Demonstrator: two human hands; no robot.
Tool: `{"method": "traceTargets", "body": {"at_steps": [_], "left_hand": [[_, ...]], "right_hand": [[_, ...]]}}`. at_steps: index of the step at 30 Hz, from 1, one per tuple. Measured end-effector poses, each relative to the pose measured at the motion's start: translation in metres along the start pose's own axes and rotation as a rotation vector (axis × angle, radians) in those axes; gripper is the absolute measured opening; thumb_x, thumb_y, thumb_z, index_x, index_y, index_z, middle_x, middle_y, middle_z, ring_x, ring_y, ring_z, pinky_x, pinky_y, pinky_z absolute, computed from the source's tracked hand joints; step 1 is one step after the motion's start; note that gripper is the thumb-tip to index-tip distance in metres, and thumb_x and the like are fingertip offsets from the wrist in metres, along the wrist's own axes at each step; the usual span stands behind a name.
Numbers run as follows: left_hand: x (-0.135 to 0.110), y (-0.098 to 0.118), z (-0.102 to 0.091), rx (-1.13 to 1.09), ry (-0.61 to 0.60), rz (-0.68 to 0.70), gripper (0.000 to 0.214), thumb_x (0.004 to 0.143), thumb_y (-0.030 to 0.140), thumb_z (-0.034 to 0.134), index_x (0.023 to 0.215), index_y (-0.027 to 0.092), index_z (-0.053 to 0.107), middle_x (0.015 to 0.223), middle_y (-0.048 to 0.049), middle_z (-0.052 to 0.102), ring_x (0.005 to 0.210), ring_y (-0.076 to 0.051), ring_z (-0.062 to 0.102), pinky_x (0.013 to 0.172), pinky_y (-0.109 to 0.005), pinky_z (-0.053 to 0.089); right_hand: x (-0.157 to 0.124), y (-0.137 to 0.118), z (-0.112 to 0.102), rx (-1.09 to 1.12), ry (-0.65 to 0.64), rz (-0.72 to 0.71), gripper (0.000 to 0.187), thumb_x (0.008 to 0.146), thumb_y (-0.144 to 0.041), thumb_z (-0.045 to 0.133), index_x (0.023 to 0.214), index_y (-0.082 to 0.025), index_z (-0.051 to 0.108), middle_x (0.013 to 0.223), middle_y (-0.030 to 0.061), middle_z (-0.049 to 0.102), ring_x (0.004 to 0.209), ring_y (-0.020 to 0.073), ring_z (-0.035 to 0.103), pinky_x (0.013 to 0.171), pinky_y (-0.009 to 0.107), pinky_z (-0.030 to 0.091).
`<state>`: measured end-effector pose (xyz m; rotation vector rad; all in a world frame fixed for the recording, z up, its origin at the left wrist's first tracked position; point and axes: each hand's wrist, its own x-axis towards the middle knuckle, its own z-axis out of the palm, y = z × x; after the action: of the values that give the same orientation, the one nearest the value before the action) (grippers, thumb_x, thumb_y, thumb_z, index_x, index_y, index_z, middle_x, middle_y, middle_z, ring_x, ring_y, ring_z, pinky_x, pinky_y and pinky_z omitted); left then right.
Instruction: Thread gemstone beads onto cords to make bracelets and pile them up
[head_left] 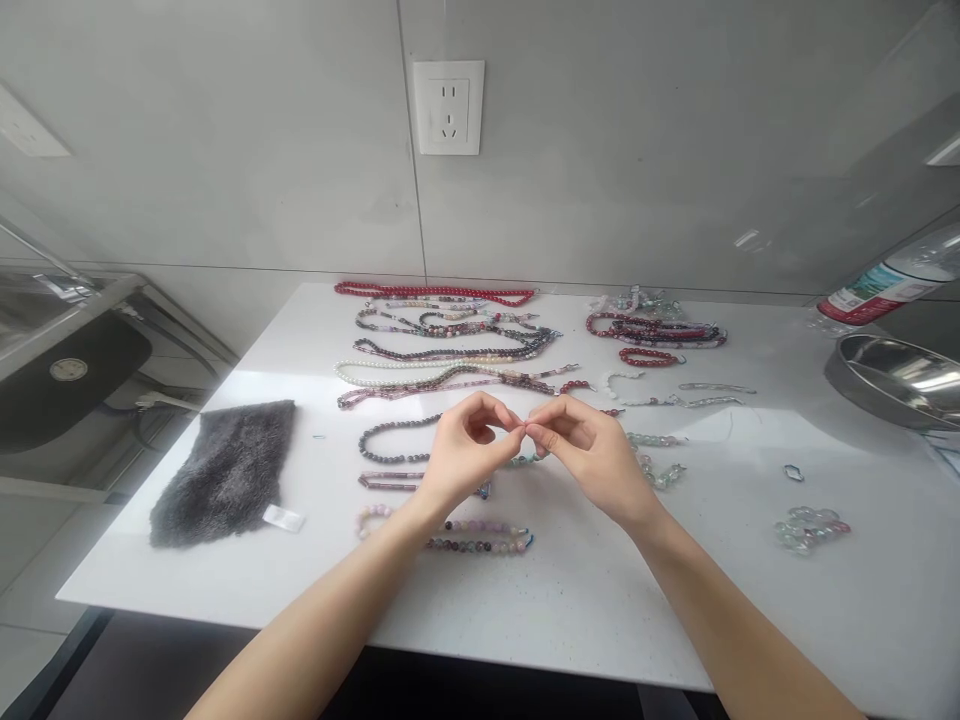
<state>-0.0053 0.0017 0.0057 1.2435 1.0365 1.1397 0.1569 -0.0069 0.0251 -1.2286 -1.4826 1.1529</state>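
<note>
In the head view, the left hand (469, 455) and right hand (589, 455) were raised over a white counter (480, 600), fingers curled, with the thumb and forefinger fingertips (521, 427) of each hand pinched together and meeting. Anything held there was too small to tell. Just below the fingers lay a looped strand of dark beads (397, 445). Beyond the fingers ran rows of bead strands (450, 350); well left of them lay a grey fuzzy cloth (221, 475), and well right a steel bowl (892, 380).

This looks like a home kitchen: a sink (75, 375) sits at the left of the frame, a white counter (570, 610) meets a grey wall with a power socket (448, 107), and a steel bowl (892, 380) stands at right.
</note>
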Motion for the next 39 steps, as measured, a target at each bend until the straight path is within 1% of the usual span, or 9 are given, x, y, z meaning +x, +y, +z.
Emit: {"method": "traceTargets", "body": {"at_steps": [8,14,17,20,23,30,34,37,39], "left_hand": [[0.000,-0.003,0.000,0.066,0.065,-0.003,0.017,0.072,0.023,0.072,0.075,0.018,0.056,0.078,-0.0019,0.065,0.069,-0.012,0.057,0.061,-0.023,0.039],[-0.001,-0.001,-0.002,0.028,0.079,-0.008,0.015,0.073,0.025,0.074,0.079,0.018,0.062,0.080,-0.0017,0.066,0.066,-0.011,0.051,0.061,-0.024,0.039],[-0.001,0.001,-0.005,-0.041,0.031,-0.055,0.020,0.074,0.030,0.075,0.082,0.018,0.060,0.083,-0.0025,0.067,0.066,-0.010,0.051,0.062,-0.024,0.039],[-0.001,0.002,-0.008,-0.130,-0.036,-0.109,0.025,0.075,0.033,0.076,0.082,0.018,0.058,0.086,-0.0040,0.068,0.074,-0.013,0.058,0.068,-0.025,0.044],[-0.001,0.003,-0.009,-0.194,-0.068,-0.134,0.027,0.074,0.033,0.078,0.080,0.018,0.055,0.086,-0.0040,0.068,0.079,-0.014,0.062,0.074,-0.027,0.047],[0.001,0.001,-0.009,-0.290,-0.137,-0.182,0.030,0.073,0.033,0.078,0.076,0.017,0.053,0.082,-0.0037,0.068,0.077,-0.014,0.065,0.075,-0.027,0.049],[0.000,0.001,-0.008,-0.237,-0.080,-0.187,0.031,0.074,0.034,0.078,0.077,0.018,0.052,0.081,-0.0037,0.068,0.076,-0.015,0.063,0.072,-0.026,0.047],[-0.002,0.005,-0.007,-0.177,-0.028,-0.144,0.030,0.076,0.033,0.076,0.079,0.018,0.050,0.085,-0.0037,0.068,0.076,-0.013,0.060,0.069,-0.025,0.046],[-0.003,0.010,-0.006,-0.149,-0.026,-0.117,0.030,0.078,0.031,0.074,0.078,0.018,0.048,0.088,-0.0040,0.067,0.075,-0.012,0.057,0.068,-0.024,0.044]], "right_hand": [[-0.001,0.005,0.008,-0.038,0.018,-0.029,0.018,0.088,-0.036,0.062,0.079,-0.021,0.057,0.083,0.0039,0.059,0.079,0.0184,0.057,0.073,0.032,0.049],[-0.003,0.006,0.013,0.052,0.084,-0.057,0.020,0.086,-0.038,0.066,0.079,-0.021,0.056,0.085,0.0043,0.059,0.082,0.0194,0.058,0.077,0.033,0.048],[-0.003,0.006,0.014,0.173,0.083,-0.005,0.021,0.083,-0.038,0.069,0.077,-0.021,0.057,0.081,0.0032,0.059,0.077,0.0175,0.055,0.071,0.031,0.046],[-0.002,0.005,0.014,0.323,0.028,0.069,0.022,0.081,-0.037,0.071,0.075,-0.020,0.059,0.076,0.0013,0.056,0.068,0.0144,0.047,0.064,0.029,0.042],[-0.002,0.005,0.013,0.432,-0.026,0.118,0.023,0.078,-0.036,0.074,0.072,-0.020,0.060,0.072,0.0000,0.053,0.066,0.0133,0.044,0.063,0.029,0.040],[-0.001,0.004,0.009,0.477,-0.065,0.182,0.027,0.077,-0.040,0.076,0.070,-0.019,0.060,0.065,-0.0017,0.046,0.063,0.0131,0.041,0.062,0.030,0.036],[0.000,0.005,0.008,0.459,-0.076,0.191,0.030,0.080,-0.042,0.072,0.070,-0.018,0.058,0.068,-0.0014,0.043,0.064,0.0130,0.039,0.063,0.029,0.033],[0.000,0.006,0.007,0.420,-0.074,0.182,0.030,0.083,-0.042,0.070,0.072,-0.018,0.057,0.068,-0.0015,0.042,0.065,0.0128,0.037,0.063,0.029,0.032],[-0.001,0.007,0.007,0.396,-0.072,0.166,0.029,0.085,-0.042,0.068,0.074,-0.018,0.056,0.069,-0.0015,0.041,0.066,0.0129,0.037,0.063,0.029,0.031]]}}
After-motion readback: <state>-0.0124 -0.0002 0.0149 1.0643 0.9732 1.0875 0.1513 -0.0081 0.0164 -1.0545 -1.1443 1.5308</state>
